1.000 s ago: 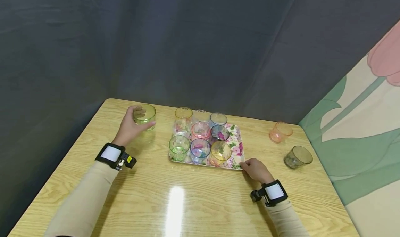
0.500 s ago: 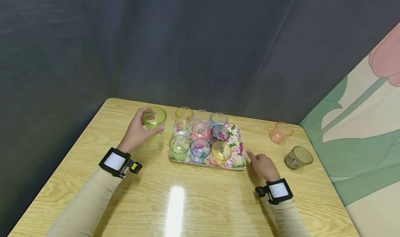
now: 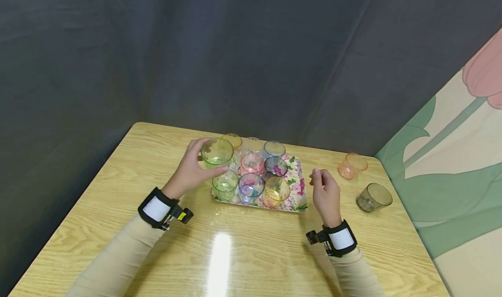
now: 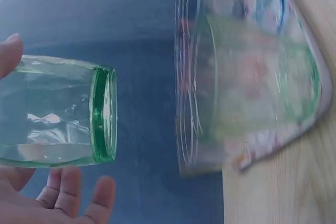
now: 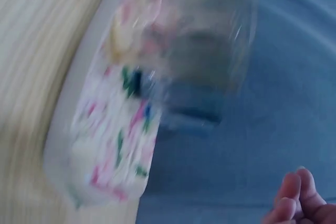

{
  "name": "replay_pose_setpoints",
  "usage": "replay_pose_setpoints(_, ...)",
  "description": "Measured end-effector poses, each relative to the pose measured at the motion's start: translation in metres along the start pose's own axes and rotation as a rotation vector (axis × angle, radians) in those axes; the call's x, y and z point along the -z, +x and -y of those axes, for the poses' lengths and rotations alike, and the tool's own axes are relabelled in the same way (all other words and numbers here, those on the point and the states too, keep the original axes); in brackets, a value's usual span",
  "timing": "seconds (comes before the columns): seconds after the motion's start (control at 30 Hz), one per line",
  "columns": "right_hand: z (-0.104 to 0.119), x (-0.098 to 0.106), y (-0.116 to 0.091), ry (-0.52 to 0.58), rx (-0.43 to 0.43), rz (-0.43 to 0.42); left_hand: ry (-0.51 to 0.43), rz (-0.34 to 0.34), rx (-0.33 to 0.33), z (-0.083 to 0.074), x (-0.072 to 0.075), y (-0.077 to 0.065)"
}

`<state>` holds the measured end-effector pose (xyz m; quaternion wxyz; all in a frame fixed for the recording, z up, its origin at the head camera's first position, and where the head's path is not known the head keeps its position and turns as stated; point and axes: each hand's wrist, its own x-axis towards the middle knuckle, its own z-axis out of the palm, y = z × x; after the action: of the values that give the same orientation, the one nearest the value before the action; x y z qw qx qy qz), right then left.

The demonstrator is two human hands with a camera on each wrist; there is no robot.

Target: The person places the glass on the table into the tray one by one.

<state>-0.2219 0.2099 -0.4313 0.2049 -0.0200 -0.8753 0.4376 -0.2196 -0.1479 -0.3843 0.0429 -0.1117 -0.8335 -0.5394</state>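
Note:
My left hand (image 3: pixel 190 170) holds a clear green glass (image 3: pixel 217 153) between thumb and fingers, raised at the left side of the flowered tray (image 3: pixel 296 179). In the left wrist view this glass (image 4: pixel 58 111) has a thick green base, apart from the glasses on the tray. Rows of tinted glasses fill the tray's left and middle, among them a green glass (image 3: pixel 225 188), a blue glass (image 3: pixel 251 189), a yellow glass (image 3: pixel 277 191) and a red-rimmed glass (image 3: pixel 252 163). Beside the tray's right edge my right hand (image 3: pixel 327 197) hovers with loosely bent fingers, holding nothing.
To the right of the tray, a pinkish-orange glass (image 3: pixel 352 165) and a smoky grey-brown glass (image 3: pixel 374 197) stand on the wooden table (image 3: pixel 176 258). A dark curtain (image 3: pixel 243 62) hangs behind the table's far edge, and a tulip-patterned cloth (image 3: pixel 451 170) borders the right side.
My left hand has carried the green glass rightward from the table's left to the tray's left side. My right hand has let go of the tray's near right corner and risen beside it.

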Motion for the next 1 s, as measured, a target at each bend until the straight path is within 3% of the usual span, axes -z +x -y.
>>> replay_pose_setpoints(0.23, 0.024, -0.009, -0.004, 0.206, 0.023, 0.08, -0.07, 0.059, -0.019, -0.014, -0.024, -0.004)
replay_pose_setpoints(0.47, 0.043, -0.02, -0.013, 0.534, 0.118, 0.306, -0.179, 0.182, -0.094, -0.02, -0.056, -0.013)
replay_pose_setpoints(0.63, 0.053, -0.029, -0.025, 0.698, 0.151, 0.428, -0.258, 0.277, -0.133, -0.023, -0.075, -0.019)
replay_pose_setpoints(1.0, 0.061, -0.034, -0.039, 0.794, 0.151, 0.569, -0.279, 0.356, -0.125, -0.026, -0.096, -0.024)
